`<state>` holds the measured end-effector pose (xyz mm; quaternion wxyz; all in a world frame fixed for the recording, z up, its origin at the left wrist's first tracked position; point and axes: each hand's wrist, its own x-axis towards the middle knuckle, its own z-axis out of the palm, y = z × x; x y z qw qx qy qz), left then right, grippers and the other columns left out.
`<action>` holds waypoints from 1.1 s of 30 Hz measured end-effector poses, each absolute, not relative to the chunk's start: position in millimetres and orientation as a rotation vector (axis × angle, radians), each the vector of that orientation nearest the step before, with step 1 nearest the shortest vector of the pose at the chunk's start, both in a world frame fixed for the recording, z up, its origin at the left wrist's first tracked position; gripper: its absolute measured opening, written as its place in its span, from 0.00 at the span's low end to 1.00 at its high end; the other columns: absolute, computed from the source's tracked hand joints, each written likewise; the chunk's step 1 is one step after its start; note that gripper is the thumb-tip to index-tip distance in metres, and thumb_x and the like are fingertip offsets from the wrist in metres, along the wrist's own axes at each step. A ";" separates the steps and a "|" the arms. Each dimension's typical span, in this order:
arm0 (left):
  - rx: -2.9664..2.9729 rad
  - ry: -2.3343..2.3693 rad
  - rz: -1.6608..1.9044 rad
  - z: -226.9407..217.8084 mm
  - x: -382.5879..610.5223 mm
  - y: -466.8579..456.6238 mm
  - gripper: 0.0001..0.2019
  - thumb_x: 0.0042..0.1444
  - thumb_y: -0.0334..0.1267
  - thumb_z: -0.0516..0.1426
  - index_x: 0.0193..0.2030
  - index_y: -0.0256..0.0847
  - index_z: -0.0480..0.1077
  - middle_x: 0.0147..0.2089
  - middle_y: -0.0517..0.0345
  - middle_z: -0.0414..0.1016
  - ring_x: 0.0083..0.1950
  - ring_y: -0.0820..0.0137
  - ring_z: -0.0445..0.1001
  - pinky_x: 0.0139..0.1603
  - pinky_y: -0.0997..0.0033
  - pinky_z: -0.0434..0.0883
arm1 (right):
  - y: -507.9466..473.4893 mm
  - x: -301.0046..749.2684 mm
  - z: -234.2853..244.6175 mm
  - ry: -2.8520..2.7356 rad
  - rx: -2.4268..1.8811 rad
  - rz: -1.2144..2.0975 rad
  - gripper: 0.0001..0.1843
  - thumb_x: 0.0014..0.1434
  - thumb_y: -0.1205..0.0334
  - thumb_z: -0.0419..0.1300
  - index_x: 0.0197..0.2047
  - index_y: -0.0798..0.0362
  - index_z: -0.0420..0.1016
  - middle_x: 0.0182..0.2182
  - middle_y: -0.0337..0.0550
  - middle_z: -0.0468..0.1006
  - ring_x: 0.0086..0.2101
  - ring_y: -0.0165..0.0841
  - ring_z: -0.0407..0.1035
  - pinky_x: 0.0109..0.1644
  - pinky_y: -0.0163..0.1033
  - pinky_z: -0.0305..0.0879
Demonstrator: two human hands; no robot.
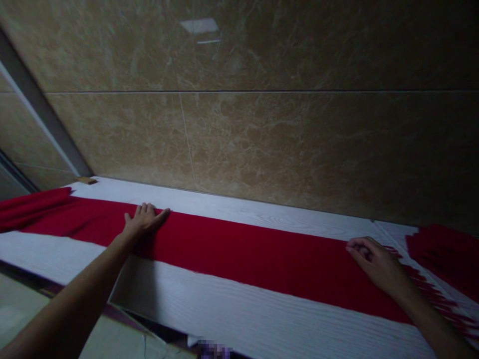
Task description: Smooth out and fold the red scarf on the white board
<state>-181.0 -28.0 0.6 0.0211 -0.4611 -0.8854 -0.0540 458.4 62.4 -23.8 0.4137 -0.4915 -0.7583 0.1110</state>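
Note:
A long strip of red cloth (239,249) lies flat along the white wood-grain tabletop (284,324). My left hand (144,218) rests palm down on the strip, left of the middle, fingers spread toward its far edge. At the right part of that far edge, my right hand (368,254) has its thumb and forefinger pinched on the cloth, the other fingers curled. Right of this hand, the end of the strip shows a ragged fringe (434,294), partly hidden by my forearm. Bunched folds of the cloth gather at the far left.
A marbled brown tiled wall (243,139) rises right behind the table. A dark red heap of cloth (445,254) lies at the right end. A small wooden block (87,180) sits at the back left corner, near a grey metal post (48,107).

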 end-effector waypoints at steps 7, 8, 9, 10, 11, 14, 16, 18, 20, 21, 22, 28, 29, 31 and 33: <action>-1.390 -2.803 -0.196 -1.0 -182.7 -25.9 0.53 0.58 0.68 0.35 0.74 0.19 0.50 0.76 0.27 0.47 0.78 0.41 0.43 0.71 0.28 0.47 | 65.7 460.9 -29.3 -1.878 -1.252 0.291 0.14 0.57 0.45 0.57 0.34 0.47 0.69 0.26 0.41 0.73 0.26 0.38 0.68 0.30 0.41 0.68; -1.391 -2.802 -0.205 -1.6 -183.2 -25.7 0.53 0.58 0.68 0.35 0.74 0.19 0.50 0.76 0.26 0.47 0.78 0.41 0.43 0.71 0.28 0.47 | 66.0 461.6 -29.8 -1.883 -1.255 0.285 0.14 0.57 0.45 0.57 0.34 0.47 0.69 0.27 0.41 0.73 0.27 0.38 0.69 0.30 0.41 0.68; -1.391 -2.801 -0.213 -2.3 -183.9 -25.6 0.53 0.58 0.68 0.36 0.74 0.19 0.50 0.76 0.26 0.48 0.78 0.41 0.43 0.71 0.28 0.47 | 66.2 462.3 -30.0 -1.890 -1.257 0.280 0.14 0.57 0.45 0.56 0.34 0.47 0.69 0.27 0.41 0.73 0.27 0.38 0.69 0.31 0.42 0.68; -1.391 -2.797 -0.222 -3.0 -184.6 -25.4 0.53 0.58 0.68 0.36 0.74 0.19 0.50 0.76 0.25 0.48 0.78 0.41 0.44 0.70 0.28 0.47 | 66.5 462.9 -30.0 -1.894 -1.256 0.277 0.13 0.57 0.46 0.56 0.34 0.47 0.69 0.28 0.42 0.74 0.27 0.38 0.69 0.31 0.42 0.68; -1.390 -2.788 -0.233 -3.5 -185.2 -25.3 0.52 0.58 0.68 0.37 0.74 0.19 0.51 0.76 0.25 0.49 0.77 0.41 0.44 0.70 0.27 0.47 | 66.6 463.3 -29.7 -1.897 -1.254 0.272 0.13 0.57 0.46 0.56 0.34 0.47 0.69 0.28 0.42 0.74 0.27 0.38 0.69 0.31 0.42 0.68; -1.397 -2.763 -0.250 -3.1 -185.1 -25.9 0.50 0.59 0.66 0.38 0.72 0.21 0.54 0.75 0.25 0.50 0.77 0.40 0.46 0.69 0.26 0.49 | 66.1 463.4 -26.2 -1.925 -1.211 0.230 0.11 0.57 0.48 0.56 0.31 0.46 0.69 0.29 0.43 0.73 0.29 0.39 0.70 0.32 0.42 0.68; -1.406 -2.766 -0.250 -1.0 -182.9 -27.2 0.49 0.59 0.65 0.39 0.72 0.20 0.55 0.75 0.24 0.49 0.77 0.40 0.46 0.69 0.26 0.48 | 64.7 462.1 -22.4 -1.932 -1.180 0.189 0.11 0.57 0.49 0.55 0.28 0.46 0.68 0.28 0.44 0.73 0.30 0.39 0.70 0.33 0.43 0.69; -1.421 -2.779 -0.251 2.3 -179.5 -28.8 0.49 0.59 0.65 0.39 0.71 0.19 0.54 0.76 0.24 0.47 0.77 0.40 0.44 0.70 0.26 0.47 | 62.5 459.8 -18.7 -1.896 -1.194 0.188 0.11 0.56 0.49 0.56 0.28 0.46 0.68 0.28 0.43 0.73 0.29 0.39 0.70 0.32 0.43 0.69; -1.427 -2.802 -0.246 5.5 -176.2 -29.7 0.49 0.59 0.65 0.38 0.71 0.18 0.54 0.77 0.25 0.45 0.78 0.40 0.42 0.70 0.27 0.45 | 60.0 457.3 -16.4 -1.838 -1.244 0.228 0.12 0.55 0.47 0.57 0.31 0.46 0.69 0.28 0.42 0.73 0.26 0.37 0.69 0.29 0.42 0.68; -1.422 -2.814 -0.240 6.7 -175.0 -29.8 0.49 0.59 0.65 0.38 0.71 0.19 0.54 0.77 0.26 0.44 0.78 0.40 0.42 0.71 0.28 0.45 | 58.9 456.2 -15.6 -1.824 -1.260 0.247 0.13 0.55 0.46 0.58 0.32 0.46 0.69 0.28 0.42 0.74 0.25 0.37 0.69 0.28 0.41 0.68; -1.410 -2.826 -0.234 7.4 -174.3 -29.5 0.49 0.59 0.65 0.38 0.71 0.19 0.54 0.77 0.27 0.44 0.78 0.41 0.41 0.71 0.28 0.45 | 57.9 455.4 -15.2 -1.823 -1.266 0.259 0.14 0.55 0.45 0.58 0.32 0.46 0.70 0.28 0.42 0.74 0.25 0.36 0.69 0.28 0.41 0.67; -1.400 -2.813 -0.274 3.5 -177.2 -26.9 0.47 0.60 0.64 0.39 0.70 0.19 0.57 0.76 0.26 0.47 0.77 0.39 0.45 0.69 0.25 0.46 | 56.5 455.1 -13.5 -1.842 -1.263 0.214 0.19 0.57 0.40 0.58 0.31 0.47 0.72 0.30 0.43 0.74 0.26 0.36 0.68 0.30 0.41 0.68; -1.405 -2.811 -0.302 3.3 -177.7 -27.6 0.47 0.61 0.64 0.39 0.71 0.19 0.55 0.77 0.26 0.46 0.77 0.39 0.44 0.69 0.25 0.45 | 56.6 455.2 -13.0 -1.844 -1.264 0.203 0.19 0.57 0.40 0.58 0.31 0.47 0.73 0.30 0.43 0.74 0.25 0.36 0.67 0.30 0.41 0.68; -1.411 -2.799 -0.369 5.3 -177.6 -30.7 0.47 0.63 0.63 0.39 0.73 0.20 0.50 0.78 0.27 0.42 0.78 0.39 0.40 0.70 0.25 0.44 | 56.5 454.7 -11.7 -1.858 -1.253 0.181 0.19 0.57 0.40 0.58 0.31 0.47 0.74 0.30 0.43 0.73 0.26 0.36 0.67 0.31 0.42 0.67; -1.436 -2.758 -0.426 10.3 -175.2 -34.9 0.44 0.65 0.60 0.37 0.75 0.24 0.47 0.79 0.31 0.40 0.78 0.41 0.38 0.70 0.25 0.43 | 55.5 453.3 -10.0 -1.876 -1.233 0.160 0.18 0.58 0.41 0.58 0.31 0.47 0.74 0.29 0.43 0.73 0.26 0.36 0.66 0.31 0.42 0.67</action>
